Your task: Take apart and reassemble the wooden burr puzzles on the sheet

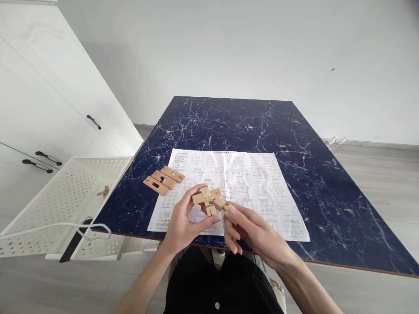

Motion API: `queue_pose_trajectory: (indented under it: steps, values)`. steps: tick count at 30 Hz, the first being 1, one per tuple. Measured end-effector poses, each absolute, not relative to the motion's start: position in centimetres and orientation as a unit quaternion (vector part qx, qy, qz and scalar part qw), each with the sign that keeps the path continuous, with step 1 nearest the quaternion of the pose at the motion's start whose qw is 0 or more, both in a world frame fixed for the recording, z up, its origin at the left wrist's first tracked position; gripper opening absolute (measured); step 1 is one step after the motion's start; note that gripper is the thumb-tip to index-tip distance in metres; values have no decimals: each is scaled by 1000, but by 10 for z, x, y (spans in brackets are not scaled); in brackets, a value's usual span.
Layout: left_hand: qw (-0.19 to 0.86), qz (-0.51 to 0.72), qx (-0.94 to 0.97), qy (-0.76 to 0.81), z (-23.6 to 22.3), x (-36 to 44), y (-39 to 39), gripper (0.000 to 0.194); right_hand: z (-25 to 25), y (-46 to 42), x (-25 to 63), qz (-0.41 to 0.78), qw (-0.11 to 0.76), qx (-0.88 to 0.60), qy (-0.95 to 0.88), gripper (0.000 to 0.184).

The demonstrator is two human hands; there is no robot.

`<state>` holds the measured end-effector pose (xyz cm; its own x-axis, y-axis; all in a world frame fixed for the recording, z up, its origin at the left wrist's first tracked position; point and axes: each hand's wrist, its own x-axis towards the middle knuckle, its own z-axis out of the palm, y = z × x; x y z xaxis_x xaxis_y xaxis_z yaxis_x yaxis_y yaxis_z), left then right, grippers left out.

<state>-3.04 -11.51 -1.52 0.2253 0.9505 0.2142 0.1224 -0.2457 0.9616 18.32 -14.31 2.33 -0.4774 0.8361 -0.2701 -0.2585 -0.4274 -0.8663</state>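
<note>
Several interlocked pieces of a wooden burr puzzle [206,196] are in my left hand [185,220], with the fingers behind and the thumb along the lower front. My right hand [245,224] pinches a notched wooden puzzle piece [220,203] between thumb and fingers. That piece slants up to the left and meets the right side of the cluster; how deep it sits in it I cannot tell. Numbers are marked on some of the wood. Beneath both hands lies a creased instruction sheet [252,192] printed with small diagrams.
Flat wooden plates [156,185] with slots and numbers lie at the sheet's left edge. The dark blue marbled table [235,126] meets a white wall behind. To the left stand a perforated white basket [108,163] holding a small wooden piece, a white cable [55,225] and white cabinets [65,100].
</note>
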Motion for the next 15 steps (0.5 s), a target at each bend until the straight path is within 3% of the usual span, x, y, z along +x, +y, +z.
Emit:
queue_pose_trajectory:
  steps: [3,8,15]
  values:
    - [453,437,658,414,-12,-30,-115,71,21,-141,192,822,334,-292,-356,43]
    - [427,398,703,407,-12,-30,-117,74,5,-141,199,868,314,-221,-315,60]
    - [321,393,775,377,-10,-28,-119,70,-4,-145,188,819,366,-293,-332,55]
